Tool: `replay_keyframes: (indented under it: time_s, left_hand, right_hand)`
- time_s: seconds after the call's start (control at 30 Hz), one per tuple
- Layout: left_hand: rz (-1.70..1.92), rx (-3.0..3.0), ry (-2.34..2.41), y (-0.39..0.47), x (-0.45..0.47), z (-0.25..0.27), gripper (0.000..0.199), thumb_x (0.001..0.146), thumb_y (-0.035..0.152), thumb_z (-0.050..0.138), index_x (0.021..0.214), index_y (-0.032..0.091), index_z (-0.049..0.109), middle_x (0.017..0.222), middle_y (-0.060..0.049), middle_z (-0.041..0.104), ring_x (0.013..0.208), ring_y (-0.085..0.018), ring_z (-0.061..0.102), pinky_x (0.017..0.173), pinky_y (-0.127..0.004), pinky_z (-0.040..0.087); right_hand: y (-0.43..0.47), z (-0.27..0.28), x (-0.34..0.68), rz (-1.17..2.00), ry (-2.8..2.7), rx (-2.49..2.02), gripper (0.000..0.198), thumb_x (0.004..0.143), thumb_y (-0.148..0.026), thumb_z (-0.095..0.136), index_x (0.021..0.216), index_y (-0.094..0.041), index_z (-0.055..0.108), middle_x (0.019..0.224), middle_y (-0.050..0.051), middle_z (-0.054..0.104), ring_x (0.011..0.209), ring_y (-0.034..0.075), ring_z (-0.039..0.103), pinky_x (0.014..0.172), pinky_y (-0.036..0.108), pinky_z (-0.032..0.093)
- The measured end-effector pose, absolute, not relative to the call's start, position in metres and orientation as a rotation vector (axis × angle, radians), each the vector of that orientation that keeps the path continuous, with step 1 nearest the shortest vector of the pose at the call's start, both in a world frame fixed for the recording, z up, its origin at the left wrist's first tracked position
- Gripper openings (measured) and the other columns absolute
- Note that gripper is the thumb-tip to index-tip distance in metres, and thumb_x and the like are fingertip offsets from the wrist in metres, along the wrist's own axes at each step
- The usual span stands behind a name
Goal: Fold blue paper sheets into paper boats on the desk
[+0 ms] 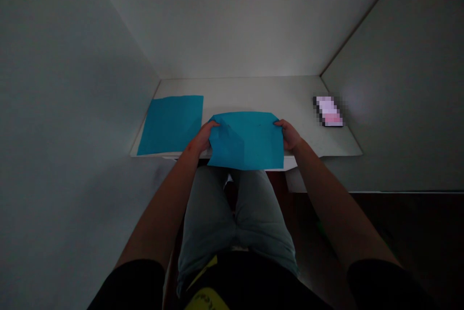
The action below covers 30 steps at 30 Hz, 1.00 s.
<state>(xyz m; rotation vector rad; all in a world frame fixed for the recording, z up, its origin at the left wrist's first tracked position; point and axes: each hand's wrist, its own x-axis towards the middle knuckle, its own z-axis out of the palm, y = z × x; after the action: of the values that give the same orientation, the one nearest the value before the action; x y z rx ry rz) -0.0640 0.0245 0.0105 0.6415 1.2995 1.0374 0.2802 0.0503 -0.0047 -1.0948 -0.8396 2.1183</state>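
A sheet of blue paper (250, 142) is held up in front of me, over the desk's front edge. My left hand (206, 135) grips its left side near the upper corner, thumb on the face turned to me. On the opposite side my right hand (289, 135) pinches the upper right corner, with the other fingers behind the sheet. The paper looks slightly bent, with a faint crease left of its middle. Another blue sheet (171, 125) lies flat on the left part of the white desk (232, 92), close to my left hand.
A phone (329, 111) with a lit, blurred-out screen lies on the right end of the desk. White walls (239, 20) stand behind and to the left, and a panel (402, 88) closes the right side. My legs are beneath the held sheet.
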Motion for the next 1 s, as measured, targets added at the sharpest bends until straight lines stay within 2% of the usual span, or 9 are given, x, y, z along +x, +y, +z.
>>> replay_keyframes:
  time_s: [0.1, 0.27, 0.4, 0.53, 0.67, 0.73, 0.83, 0.9, 1.0]
  left_hand:
    - [0.966, 0.591, 1.265, 0.025, -0.063, 0.012, 0.03, 0.087, 0.038, 0.079, 0.11, 0.019, 0.081, 0.104, -0.015, 0.086, 0.107, -0.039, 0.084, 0.106, -0.059, 0.066]
    - [1.05, 0.582, 1.23, 0.025, -0.06, 0.013, 0.028, 0.092, 0.031, 0.074, 0.116, 0.018, 0.08, 0.11, -0.014, 0.087, 0.114, -0.037, 0.082, 0.109, -0.057, 0.064]
    - [1.065, 0.552, 1.252, 0.027, -0.061, 0.01, 0.033, 0.096, 0.044, 0.075, 0.122, 0.023, 0.079, 0.118, -0.014, 0.086, 0.122, -0.036, 0.08, 0.112, -0.058, 0.063]
    - [1.118, 0.652, 1.209, 0.028, -0.059, 0.008, 0.045, 0.095, 0.062, 0.077, 0.12, 0.024, 0.079, 0.123, -0.016, 0.084, 0.126, -0.036, 0.078, 0.112, -0.054, 0.063]
    - [1.244, 0.744, 1.279, 0.027, -0.052, 0.006, 0.031, 0.095, 0.049, 0.079, 0.111, 0.022, 0.074, 0.116, -0.01, 0.084, 0.119, -0.03, 0.077, 0.107, -0.044, 0.064]
    - [1.258, 0.764, 1.325, 0.027, -0.05, 0.005, 0.026, 0.092, 0.041, 0.082, 0.107, 0.023, 0.071, 0.108, -0.007, 0.081, 0.111, -0.027, 0.077, 0.1, -0.039, 0.064]
    - [1.266, 0.758, 1.319, 0.027, -0.05, 0.005, 0.028, 0.089, 0.036, 0.084, 0.108, 0.024, 0.068, 0.1, -0.004, 0.077, 0.1, -0.024, 0.075, 0.09, -0.035, 0.061]
    - [1.274, 0.751, 1.287, 0.028, -0.05, 0.005, 0.029, 0.089, 0.037, 0.083, 0.11, 0.024, 0.068, 0.101, -0.004, 0.076, 0.097, -0.022, 0.073, 0.088, -0.034, 0.06]
    - [1.311, 0.79, 1.306, 0.027, -0.05, 0.006, 0.029, 0.09, 0.035, 0.081, 0.115, 0.024, 0.069, 0.103, -0.004, 0.074, 0.096, -0.021, 0.072, 0.088, -0.032, 0.058]
  right_hand:
    - [0.05, -0.002, 0.28, 2.107, -0.873, -1.104, 0.069, 0.083, -0.05, 0.062, 0.144, -0.017, 0.068, 0.118, 0.016, 0.086, 0.117, 0.043, 0.081, 0.113, 0.07, 0.06]
    - [0.049, -0.001, 0.279, 2.062, -0.87, -1.11, 0.063, 0.087, -0.05, 0.064, 0.141, -0.019, 0.069, 0.117, 0.015, 0.086, 0.117, 0.041, 0.081, 0.115, 0.066, 0.061]
    - [0.046, -0.002, 0.275, 1.972, -0.788, -1.208, 0.058, 0.091, -0.052, 0.065, 0.139, -0.021, 0.069, 0.118, 0.014, 0.086, 0.118, 0.04, 0.081, 0.115, 0.066, 0.061]
    - [0.044, -0.003, 0.276, 1.694, -0.841, -1.275, 0.052, 0.088, -0.049, 0.074, 0.134, -0.027, 0.069, 0.126, 0.009, 0.084, 0.121, 0.037, 0.079, 0.115, 0.063, 0.063]
    - [0.045, -0.003, 0.289, 1.38, -1.031, -1.324, 0.047, 0.085, -0.046, 0.083, 0.129, -0.032, 0.071, 0.128, 0.004, 0.083, 0.124, 0.035, 0.076, 0.112, 0.06, 0.065]
    - [0.046, -0.002, 0.296, 1.296, -1.141, -1.34, 0.051, 0.085, -0.046, 0.084, 0.132, -0.034, 0.07, 0.127, 0.003, 0.082, 0.124, 0.034, 0.075, 0.11, 0.059, 0.065]
    - [0.044, 0.0, 0.303, 1.275, -1.266, -1.317, 0.067, 0.087, -0.047, 0.083, 0.149, -0.037, 0.062, 0.124, 0.0, 0.08, 0.115, 0.029, 0.076, 0.108, 0.055, 0.066]
    - [0.041, 0.002, 0.304, 1.295, -1.292, -1.285, 0.079, 0.087, -0.044, 0.083, 0.16, -0.037, 0.054, 0.118, 0.0, 0.08, 0.104, 0.027, 0.076, 0.103, 0.053, 0.068]
    - [0.038, 0.002, 0.304, 1.3, -1.267, -1.26, 0.087, 0.085, -0.039, 0.084, 0.165, -0.035, 0.05, 0.106, 0.001, 0.079, 0.091, 0.027, 0.074, 0.095, 0.053, 0.069]
